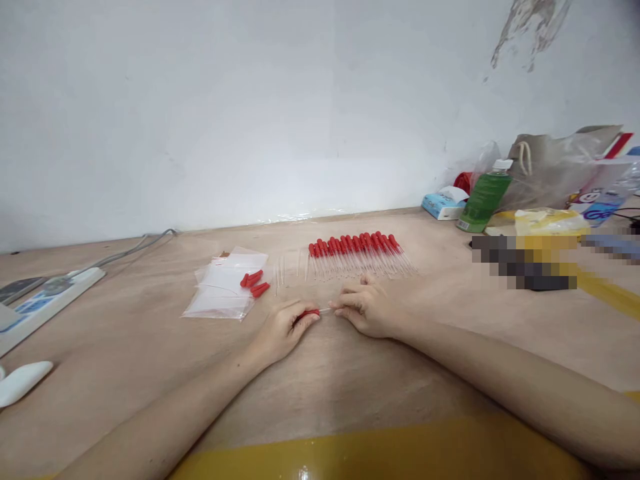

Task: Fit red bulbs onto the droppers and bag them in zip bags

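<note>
Low over the table, my left hand (286,328) pinches a red rubber dropper bulb (311,313) between thumb and fingers. A thin clear tube (325,310) runs from the bulb's open end to the fingertips of my right hand (367,308), which are closed on it. Behind my right hand lies a row of droppers (353,245), red bulbs to the back and clear tubes to the front. Several loose red bulbs (255,283) rest on clear plastic bags (225,283) to the left. A few bare clear tubes (280,272) lie between bags and row.
At the left are a power strip (55,303) with a grey cable (135,250) and a white object (25,383). A green bottle (485,197), a blue tissue pack (445,203) and plastic bags (550,170) stand back right. Yellow tape (320,453) crosses the front edge.
</note>
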Demonstrator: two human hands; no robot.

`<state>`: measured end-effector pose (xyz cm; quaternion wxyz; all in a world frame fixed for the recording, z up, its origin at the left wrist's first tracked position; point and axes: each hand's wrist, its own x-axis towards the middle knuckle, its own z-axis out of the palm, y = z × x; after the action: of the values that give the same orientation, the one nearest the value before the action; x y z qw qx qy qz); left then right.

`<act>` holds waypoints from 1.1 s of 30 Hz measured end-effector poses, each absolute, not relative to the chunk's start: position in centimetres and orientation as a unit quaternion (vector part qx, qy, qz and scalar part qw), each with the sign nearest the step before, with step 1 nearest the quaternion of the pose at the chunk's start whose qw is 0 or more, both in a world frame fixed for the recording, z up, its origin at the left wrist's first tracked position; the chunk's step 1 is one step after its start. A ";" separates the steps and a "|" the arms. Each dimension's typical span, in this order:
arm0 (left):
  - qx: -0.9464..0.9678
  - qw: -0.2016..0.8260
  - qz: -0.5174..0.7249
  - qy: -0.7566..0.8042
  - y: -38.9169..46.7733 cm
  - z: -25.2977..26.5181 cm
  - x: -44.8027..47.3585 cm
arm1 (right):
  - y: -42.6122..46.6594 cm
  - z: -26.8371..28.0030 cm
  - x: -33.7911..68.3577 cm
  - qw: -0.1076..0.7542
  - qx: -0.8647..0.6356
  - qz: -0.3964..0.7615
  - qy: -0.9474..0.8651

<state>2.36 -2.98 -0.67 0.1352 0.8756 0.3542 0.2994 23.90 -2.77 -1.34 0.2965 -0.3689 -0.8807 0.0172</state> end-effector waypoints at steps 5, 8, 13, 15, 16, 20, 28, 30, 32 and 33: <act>0.878 0.110 0.309 0.348 -3.1 -0.6 2.4 | -3.1 -1.3 23.1 0.300 -0.364 0.024 -0.882; 0.889 0.108 0.297 0.333 -3.1 -0.6 2.4 | -3.4 -1.1 22.7 0.290 -0.358 0.029 -0.887; 0.903 0.111 0.272 0.313 -3.1 -0.8 2.3 | -3.5 -0.5 22.4 0.260 -0.366 0.059 -0.891; 0.901 0.108 0.275 0.317 -3.0 -0.7 2.4 | -3.5 -0.5 22.3 0.260 -0.372 0.068 -0.889; 0.900 0.104 0.278 0.319 -2.9 -0.7 2.3 | -3.4 -0.4 22.2 0.261 -0.374 0.071 -0.887; 0.893 0.051 0.296 0.335 -1.9 -0.1 1.5 | -3.1 -0.2 22.2 0.272 -0.372 0.114 -0.880; 0.805 -0.178 0.301 0.480 1.1 0.1 -3.6 | 1.4 1.0 24.0 0.330 -0.538 0.338 -0.698; 0.786 -0.199 0.300 0.502 1.4 -0.2 -4.2 | 3.1 1.3 24.0 0.342 -0.594 0.276 -0.674; 0.781 -0.200 0.301 0.510 1.6 -0.5 -4.4 | 4.6 1.4 23.5 0.340 -0.649 0.205 -0.649; 0.782 -0.196 0.303 0.508 1.7 -0.7 -4.4 | 5.2 1.5 23.1 0.335 -0.670 0.181 -0.637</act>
<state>-4.36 1.67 -0.66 -0.1956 0.7819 0.5085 0.3032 23.09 5.22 1.48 0.3353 -0.6704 -0.6368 0.1806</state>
